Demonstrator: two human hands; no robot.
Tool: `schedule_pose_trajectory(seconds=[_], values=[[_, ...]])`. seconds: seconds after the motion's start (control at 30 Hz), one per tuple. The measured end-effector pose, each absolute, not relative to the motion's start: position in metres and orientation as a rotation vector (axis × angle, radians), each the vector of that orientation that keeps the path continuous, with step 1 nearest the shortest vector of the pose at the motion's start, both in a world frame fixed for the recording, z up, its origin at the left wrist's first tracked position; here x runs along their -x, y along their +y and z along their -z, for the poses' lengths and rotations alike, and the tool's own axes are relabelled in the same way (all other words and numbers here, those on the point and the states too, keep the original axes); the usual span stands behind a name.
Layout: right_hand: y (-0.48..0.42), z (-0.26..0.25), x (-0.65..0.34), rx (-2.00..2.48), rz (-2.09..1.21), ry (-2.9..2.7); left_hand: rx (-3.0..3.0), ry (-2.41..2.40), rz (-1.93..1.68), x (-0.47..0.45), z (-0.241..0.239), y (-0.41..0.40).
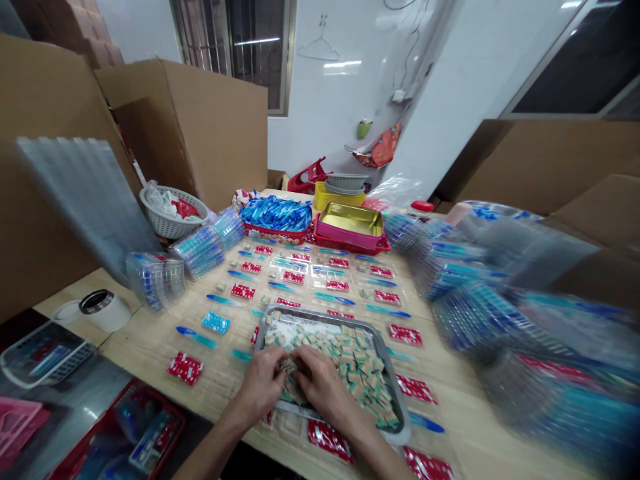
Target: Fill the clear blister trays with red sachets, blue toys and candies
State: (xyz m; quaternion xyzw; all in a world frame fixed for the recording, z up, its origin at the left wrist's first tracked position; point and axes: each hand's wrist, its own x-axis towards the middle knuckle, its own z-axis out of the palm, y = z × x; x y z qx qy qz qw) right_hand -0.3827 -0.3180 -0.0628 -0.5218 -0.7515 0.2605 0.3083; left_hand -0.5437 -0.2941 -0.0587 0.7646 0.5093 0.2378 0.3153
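Observation:
A grey metal tray [383,347] lies on the table in front of me, holding many small green-and-tan blocks [357,363] and some white powder or grains [307,328]. Over its near left part, my left hand [264,377] is closed, thumb and fingers pinched on small blocks. Close beside it, my right hand [320,379] is closed too, its bent fingertips on the same little cluster of blocks between the hands. Exactly how many pieces each holds is hidden by the fingers. Around and under the tray lie transparent plastic blisters with red dotted packets [186,368] and blue pens or sticks [196,337].
Stacks of filled blister packs [480,313] line the right side, blurred; more stacks [155,277] stand left. A bin of blue sticks [277,215] and a gold tray [353,221] are at the back. A white cup [105,310] stands near the left edge.

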Motion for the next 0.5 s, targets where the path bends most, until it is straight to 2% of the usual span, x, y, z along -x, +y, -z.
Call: schedule_pose_trajectory(seconds=[0.2,0.5], values=[[-0.319,0.067,0.387,1.427,-0.789,-1.885,-2.031,1.288,-0.643,0.544,0.061,-0.298],[-0.318,0.067,0.392,1.399,-0.765,-1.838,-2.05,1.221,-0.733,0.544,0.066,-0.305]])
